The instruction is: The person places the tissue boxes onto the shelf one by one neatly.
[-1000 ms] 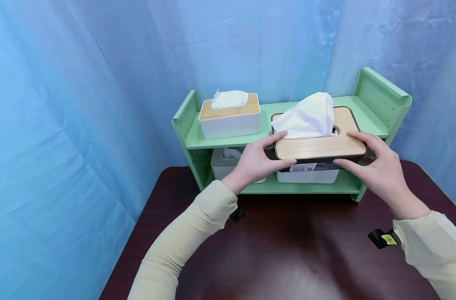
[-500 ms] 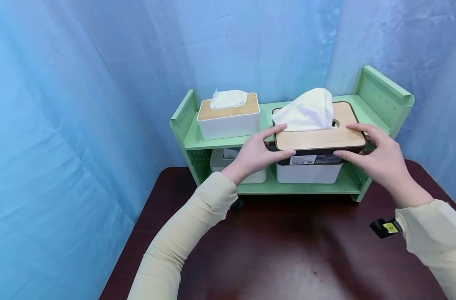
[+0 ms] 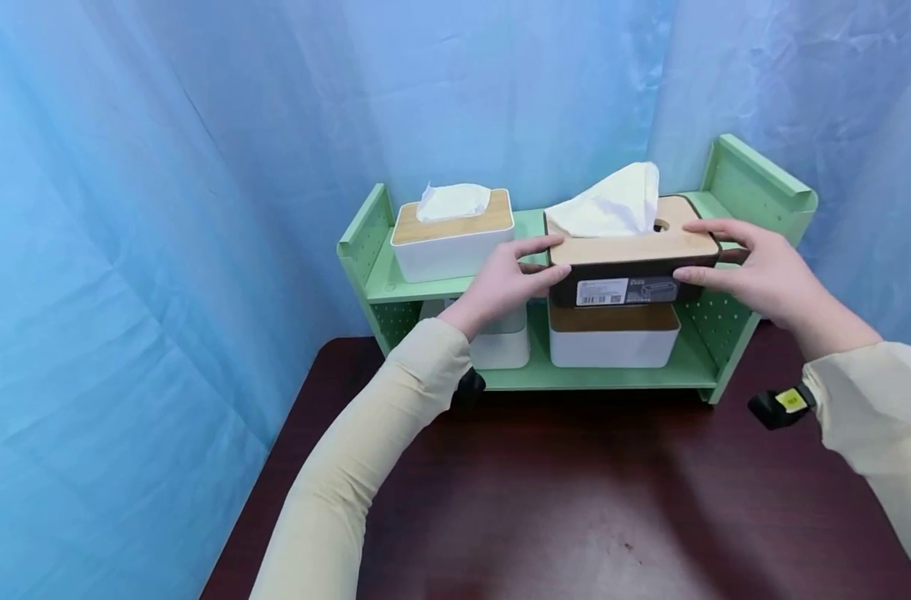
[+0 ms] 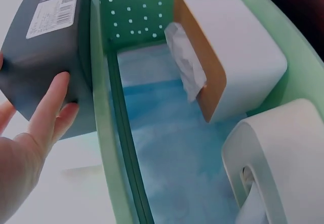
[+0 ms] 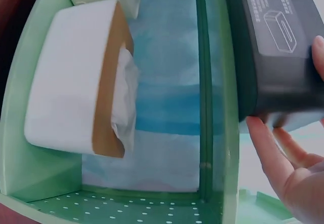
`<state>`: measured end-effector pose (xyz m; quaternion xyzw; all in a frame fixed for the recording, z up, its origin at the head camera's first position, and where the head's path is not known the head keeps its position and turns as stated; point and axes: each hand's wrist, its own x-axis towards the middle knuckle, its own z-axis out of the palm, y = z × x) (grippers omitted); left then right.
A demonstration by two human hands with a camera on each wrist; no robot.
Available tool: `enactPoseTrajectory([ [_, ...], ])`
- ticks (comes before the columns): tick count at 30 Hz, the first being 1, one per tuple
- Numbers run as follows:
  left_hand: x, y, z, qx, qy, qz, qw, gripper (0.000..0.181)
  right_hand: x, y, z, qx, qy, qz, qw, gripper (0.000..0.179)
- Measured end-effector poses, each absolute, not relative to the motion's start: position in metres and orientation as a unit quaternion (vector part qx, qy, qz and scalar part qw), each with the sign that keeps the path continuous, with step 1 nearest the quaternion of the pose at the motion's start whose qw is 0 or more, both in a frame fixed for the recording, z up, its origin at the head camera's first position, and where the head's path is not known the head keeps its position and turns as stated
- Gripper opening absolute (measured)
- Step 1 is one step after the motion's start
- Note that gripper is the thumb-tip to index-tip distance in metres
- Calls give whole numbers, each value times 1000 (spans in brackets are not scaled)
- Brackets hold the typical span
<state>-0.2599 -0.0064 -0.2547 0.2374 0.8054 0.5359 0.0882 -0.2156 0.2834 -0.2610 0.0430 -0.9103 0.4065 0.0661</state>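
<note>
A black tissue box (image 3: 563, 292) with a pale wooden lid and a white tissue sticking out is held between both hands, at the right part of the upper shelf's front edge. My left hand (image 3: 506, 279) grips its left end, thumb on the labelled front and index finger at the lid. On the right end, my right hand (image 3: 770, 268) holds it the same way. The left wrist view has the black tissue box (image 4: 55, 64) close to the shelf edge, other fingers against its end. In the right wrist view, fingertips (image 5: 260, 127) touch its lower end corner.
A green two-tier rack (image 3: 598, 377) stands on a dark table (image 3: 545, 500). A white tissue box (image 3: 455, 254) with a wooden lid is up on its left. Below are a white wood-lidded box (image 3: 613, 348) and a pale tissue box (image 3: 503, 350). Blue curtains (image 3: 200, 208) hang behind.
Both hands have raised the black tissue box slightly in the head view, and its front tilts more into sight. More of the lower right box's brown lid now shows.
</note>
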Motion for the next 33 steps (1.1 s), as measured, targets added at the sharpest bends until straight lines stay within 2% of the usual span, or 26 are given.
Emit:
enactPoseTrajectory([
  [5,-268,-1,-252,229,805,540,83,46,-230,286,-256,44,-909,413,49,72],
  [17,-287,14,-250,183,819,539,66,46,-251,285,-245,55,-926,369,55,68],
  [26,-295,30,-254,176,848,501,-10,42,-262,286,-246,22,-917,390,75,68],
  [33,-299,40,-255,154,856,492,-43,41,-267,285,-248,5,-914,396,91,67],
])
